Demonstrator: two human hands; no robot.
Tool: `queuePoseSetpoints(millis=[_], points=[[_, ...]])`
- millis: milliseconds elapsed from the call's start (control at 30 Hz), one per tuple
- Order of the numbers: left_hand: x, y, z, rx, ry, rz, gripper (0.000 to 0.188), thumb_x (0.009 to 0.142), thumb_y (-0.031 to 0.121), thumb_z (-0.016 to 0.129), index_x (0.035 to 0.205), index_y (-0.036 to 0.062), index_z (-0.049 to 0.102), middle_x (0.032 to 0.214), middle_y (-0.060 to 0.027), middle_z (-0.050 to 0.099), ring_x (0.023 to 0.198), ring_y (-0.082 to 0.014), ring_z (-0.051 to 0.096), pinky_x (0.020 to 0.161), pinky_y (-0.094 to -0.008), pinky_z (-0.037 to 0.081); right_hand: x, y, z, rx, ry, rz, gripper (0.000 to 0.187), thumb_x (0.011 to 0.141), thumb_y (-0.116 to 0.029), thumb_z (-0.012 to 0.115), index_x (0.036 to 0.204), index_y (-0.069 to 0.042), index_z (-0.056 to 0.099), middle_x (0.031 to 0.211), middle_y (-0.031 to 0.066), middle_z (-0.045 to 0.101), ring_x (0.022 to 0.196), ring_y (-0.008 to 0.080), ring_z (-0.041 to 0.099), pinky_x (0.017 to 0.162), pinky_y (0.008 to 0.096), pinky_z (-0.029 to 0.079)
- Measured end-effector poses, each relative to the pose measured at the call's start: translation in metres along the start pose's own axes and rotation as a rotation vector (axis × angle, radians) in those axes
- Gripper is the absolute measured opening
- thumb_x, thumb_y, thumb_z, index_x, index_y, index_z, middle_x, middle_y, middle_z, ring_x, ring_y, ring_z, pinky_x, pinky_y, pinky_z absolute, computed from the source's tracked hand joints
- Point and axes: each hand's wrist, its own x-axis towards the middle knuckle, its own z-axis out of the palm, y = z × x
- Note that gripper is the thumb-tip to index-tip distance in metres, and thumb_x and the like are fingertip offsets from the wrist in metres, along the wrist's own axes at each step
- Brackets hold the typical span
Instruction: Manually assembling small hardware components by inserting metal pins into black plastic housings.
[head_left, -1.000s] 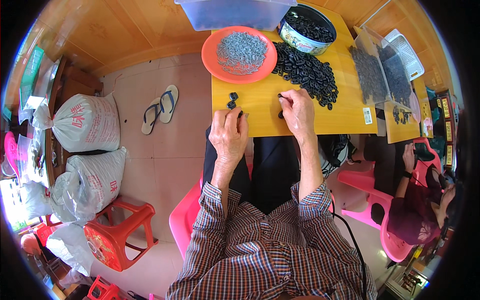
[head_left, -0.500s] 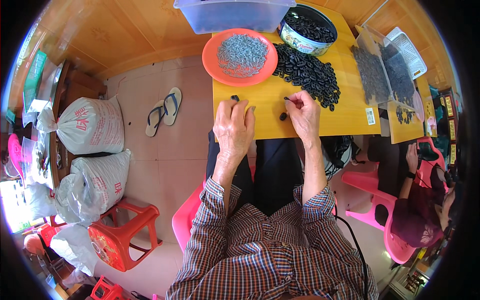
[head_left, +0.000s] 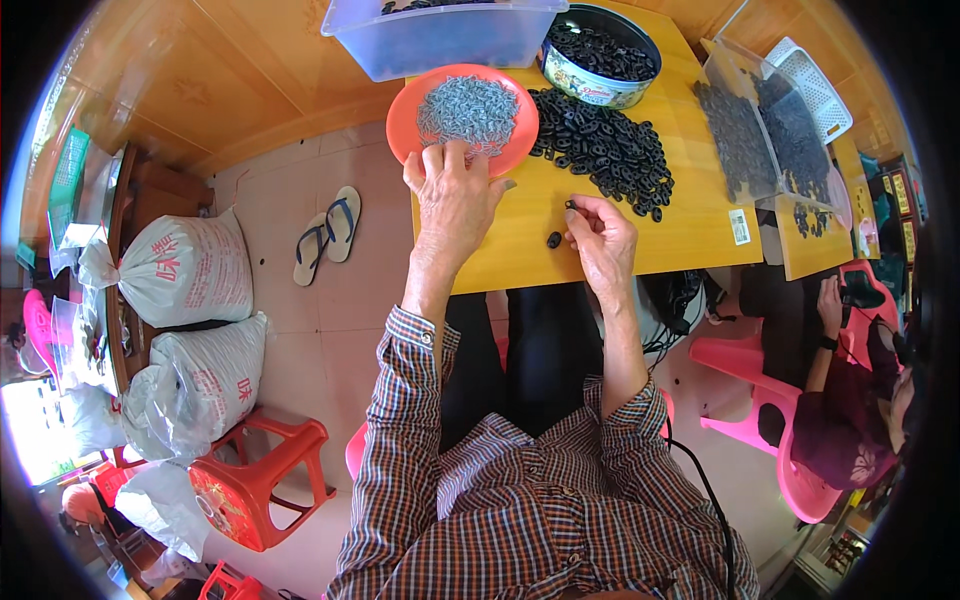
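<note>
I'm watching the left hand (head_left: 450, 205) moving up from the table edge to the orange plate (head_left: 527, 108), so work is shifting to the grey metal pins (head_left: 465, 110); its thumb is standing apart from loosely curled fingers, any pin contact staying unclear to me. The right hand (head_left: 605, 238) is pinching a small black piece (head_left: 570, 205); a black oval piece (head_left: 554, 240) is lying just beside it.

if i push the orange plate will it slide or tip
The orange plate would probably slide, being wide and shallow. Its rim apparently overhangs the table at left, so a leftward push might tip it. The loose grey pieces inside may shift.
</note>
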Motion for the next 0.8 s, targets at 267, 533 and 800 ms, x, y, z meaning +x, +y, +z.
queuePoseSetpoints(millis=[267,533,800], points=[[-0.002,-0.002,0.007,-0.016,0.017,0.001,0.028,0.080,0.027,0.071,0.098,0.0049,0.068,0.111,-0.0111,0.053,0.108,-0.0321,0.044,0.100,-0.0590,0.026,0.000,0.003,0.001,0.008,0.008,-0.030,0.021,0.088,-0.005,0.064,0.107,0.002,0.064,0.080,0.0013,0.064,0.064,0.0062,0.058,0.057,0.0197,0.047],[0.001,-0.009,0.011,-0.120,0.044,0.014,0.021,0.079,0.023,0.071,0.095,0.0087,0.071,0.108,-0.0094,0.054,0.107,-0.0314,0.045,0.100,-0.0562,0.027,-0.001,0.004,0.005,-0.017,0.047,-0.090,0.016,0.085,0.001,0.064,0.100,0.004,0.064,0.083,0.0065,0.064,0.064,0.0086,0.059,0.059,0.0235,0.049],[0.011,-0.009,0.009,-0.158,-0.038,-0.022,0.032,0.071,0.029,0.078,0.095,0.0101,0.071,0.105,-0.0089,0.054,0.105,-0.0319,0.046,0.097,-0.0583,0.027,-0.001,0.009,0.004,-0.054,0.040,-0.127,0.020,0.088,-0.003,0.064,0.106,0.004,0.063,0.084,0.0029,0.064,0.066,0.0061,0.056,0.061,0.0204,0.048]])
